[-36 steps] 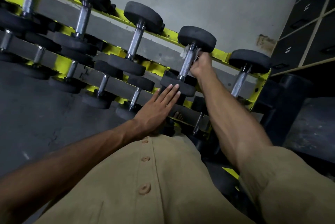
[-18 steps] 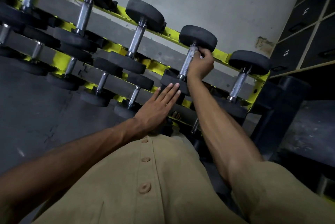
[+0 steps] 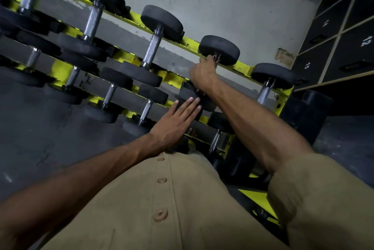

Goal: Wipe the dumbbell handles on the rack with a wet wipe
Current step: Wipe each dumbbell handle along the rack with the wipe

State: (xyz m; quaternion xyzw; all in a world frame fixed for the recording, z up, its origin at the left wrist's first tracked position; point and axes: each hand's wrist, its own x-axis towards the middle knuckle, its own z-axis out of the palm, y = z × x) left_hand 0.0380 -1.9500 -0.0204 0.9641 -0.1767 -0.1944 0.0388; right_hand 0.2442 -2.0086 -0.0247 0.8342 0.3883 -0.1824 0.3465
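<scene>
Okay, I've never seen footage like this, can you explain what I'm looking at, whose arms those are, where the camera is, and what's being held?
There is no machine here. A person wears a wide-angle camera on the head, so you look forward and down along their own arms and tan shirt.

In front of them stands a yellow rack against a grey wall, with black dumbbells lying in rows on its tiers. Dark numbered lockers stand to the right.

The right hand is curled round the metal handle of one top-row dumbbell, hiding most of that handle. The job is wiping handles with a wet wipe, but the wipe itself cannot be made out in this picture. The left hand lies flat with straight fingers against the rack's lower tier, touching the same dumbbell's near end, and holds nothing.
</scene>
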